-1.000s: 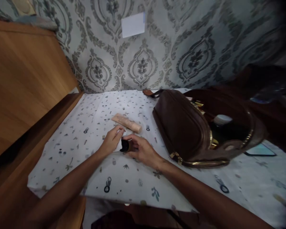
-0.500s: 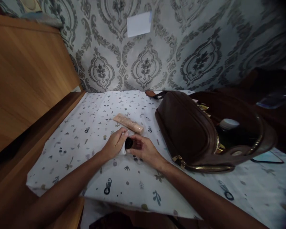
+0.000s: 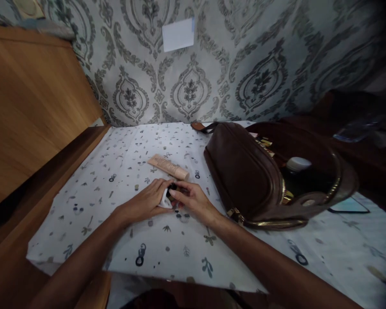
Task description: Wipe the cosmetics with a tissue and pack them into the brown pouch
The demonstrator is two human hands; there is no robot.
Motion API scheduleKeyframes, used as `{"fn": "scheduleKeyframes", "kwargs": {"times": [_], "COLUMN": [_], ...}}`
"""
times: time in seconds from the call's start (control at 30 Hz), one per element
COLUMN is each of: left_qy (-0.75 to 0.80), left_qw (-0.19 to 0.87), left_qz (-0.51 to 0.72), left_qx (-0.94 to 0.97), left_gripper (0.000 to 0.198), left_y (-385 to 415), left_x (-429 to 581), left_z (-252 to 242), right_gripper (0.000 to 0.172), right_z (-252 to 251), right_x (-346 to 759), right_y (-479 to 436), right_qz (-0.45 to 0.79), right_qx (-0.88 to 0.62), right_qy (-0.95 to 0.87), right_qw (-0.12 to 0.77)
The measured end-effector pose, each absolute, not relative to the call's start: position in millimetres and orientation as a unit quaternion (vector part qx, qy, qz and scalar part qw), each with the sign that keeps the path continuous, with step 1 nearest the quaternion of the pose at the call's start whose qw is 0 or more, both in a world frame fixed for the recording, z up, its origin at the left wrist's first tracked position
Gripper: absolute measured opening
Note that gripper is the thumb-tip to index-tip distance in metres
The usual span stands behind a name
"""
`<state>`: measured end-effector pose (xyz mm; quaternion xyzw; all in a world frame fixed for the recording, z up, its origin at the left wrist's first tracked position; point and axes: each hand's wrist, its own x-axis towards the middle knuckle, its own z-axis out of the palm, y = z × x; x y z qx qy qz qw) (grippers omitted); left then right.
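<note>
My left hand (image 3: 151, 198) is closed round a white cloth (image 3: 165, 201), which is bunched against a small black round item (image 3: 171, 189). From the other side, the fingers of my right hand (image 3: 193, 199) close on that same black item; its kind cannot be made out, as the fingers cover most of it. Just beyond both hands a beige squeeze tube (image 3: 167, 166) lies on its side on the patterned white cloth cover (image 3: 122, 171), its cap end toward my right hand.
A brown leather bag (image 3: 241, 171) stands unzipped on the right, with a white-lidded container (image 3: 298, 164) and other small items inside. A phone-like flat object (image 3: 352, 206) lies partly behind it. A wooden cabinet (image 3: 38, 86) borders the left; a patterned wall rises behind.
My left hand has turned so its back faces up more, with the white cloth wrapped closer about the black item. The whole scene has shifted slightly left in view.
</note>
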<state>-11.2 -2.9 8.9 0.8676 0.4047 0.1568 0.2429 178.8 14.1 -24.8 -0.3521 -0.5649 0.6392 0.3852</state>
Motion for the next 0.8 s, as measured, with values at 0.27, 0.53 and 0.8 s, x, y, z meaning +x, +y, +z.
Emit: {"fn": "scheduleKeyframes", "kwargs": {"times": [0.27, 0.53, 0.8], "left_qy": [0.427, 0.438, 0.450], "left_qw": [0.311, 0.316, 0.264], "left_qz": [0.205, 0.229, 0.209], "left_qx": [0.824, 0.809, 0.827], "left_gripper": [0.042, 0.055, 0.049], "left_y": [1.7, 0.7, -9.3], "left_x": [-19.4, -14.5, 1.5], "left_z": [15.6, 8.0, 2.5], "right_gripper": [0.052, 0.065, 0.085], "right_z": [-28.8, -32.0, -36.8], "right_x": [179.6, 179.4, 182.4], "right_y": [17.9, 14.8, 1.4], "right_qz": [0.668, 0.470, 0.267], "right_qx": [-0.286, -0.398, -0.379], "right_qy": [-0.555, -0.653, -0.808], "right_qw": [0.405, 0.440, 0.362]}}
